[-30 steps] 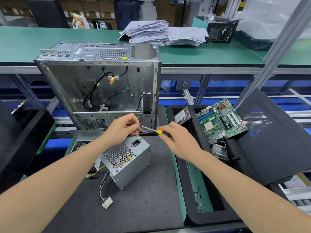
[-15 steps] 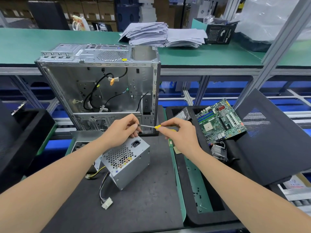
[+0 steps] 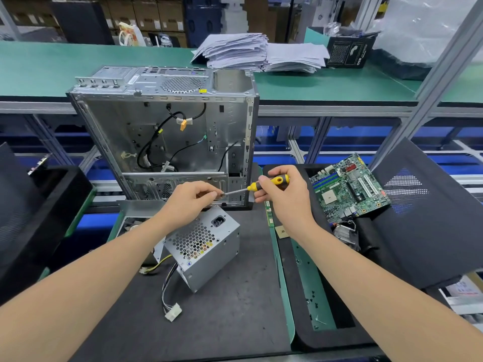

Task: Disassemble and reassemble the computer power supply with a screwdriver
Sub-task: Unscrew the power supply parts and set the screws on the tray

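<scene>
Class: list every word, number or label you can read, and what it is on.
"650", seemingly upside down: black box.
Paper stacks, circuit board, stickers on the computer case, cardboard boxes: too small or blurred to read.

Motherboard tilted at right of frame, paper stacks piled top centre, open metal case upright centre-left.

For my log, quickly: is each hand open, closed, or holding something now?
Left hand: fingers pinch at the tip of the screwdriver.
Right hand: grips the screwdriver's yellow handle.
</scene>
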`<action>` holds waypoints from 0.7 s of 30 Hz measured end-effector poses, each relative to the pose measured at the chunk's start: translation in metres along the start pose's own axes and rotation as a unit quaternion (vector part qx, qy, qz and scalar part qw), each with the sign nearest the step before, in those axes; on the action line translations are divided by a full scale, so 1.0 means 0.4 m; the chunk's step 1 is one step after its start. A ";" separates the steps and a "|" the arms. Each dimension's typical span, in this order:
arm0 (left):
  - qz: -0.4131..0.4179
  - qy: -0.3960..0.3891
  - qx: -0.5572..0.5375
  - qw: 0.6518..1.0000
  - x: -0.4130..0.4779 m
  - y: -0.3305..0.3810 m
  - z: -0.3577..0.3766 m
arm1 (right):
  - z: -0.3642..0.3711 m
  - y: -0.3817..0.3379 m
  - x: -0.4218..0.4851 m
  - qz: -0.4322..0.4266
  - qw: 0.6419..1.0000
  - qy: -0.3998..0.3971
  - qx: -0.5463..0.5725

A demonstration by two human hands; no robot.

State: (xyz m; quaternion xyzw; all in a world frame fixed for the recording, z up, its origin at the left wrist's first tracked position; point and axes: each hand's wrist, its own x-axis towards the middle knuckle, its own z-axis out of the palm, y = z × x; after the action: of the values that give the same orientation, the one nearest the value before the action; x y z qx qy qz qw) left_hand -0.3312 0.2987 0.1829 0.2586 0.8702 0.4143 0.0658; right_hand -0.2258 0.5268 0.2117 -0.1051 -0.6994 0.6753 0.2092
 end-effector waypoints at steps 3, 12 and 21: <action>-0.066 -0.012 0.005 0.998 0.008 -0.006 0.003 | 0.001 -0.011 0.001 -0.006 1.000 0.000 -0.010; -0.213 -0.188 -0.119 0.951 0.033 -0.012 0.032 | -0.003 -0.041 0.003 -0.025 0.997 -0.013 -0.077; -0.292 -0.286 -0.210 0.888 0.041 -0.035 0.023 | -0.013 -0.052 0.006 -0.036 0.992 -0.031 -0.114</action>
State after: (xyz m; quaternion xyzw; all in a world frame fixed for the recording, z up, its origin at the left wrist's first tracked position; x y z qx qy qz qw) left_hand -0.3478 0.3059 0.1680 0.0800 0.7428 0.4572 0.4826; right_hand -0.2228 0.5310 0.2327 -0.0821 -0.7813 0.5862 0.1980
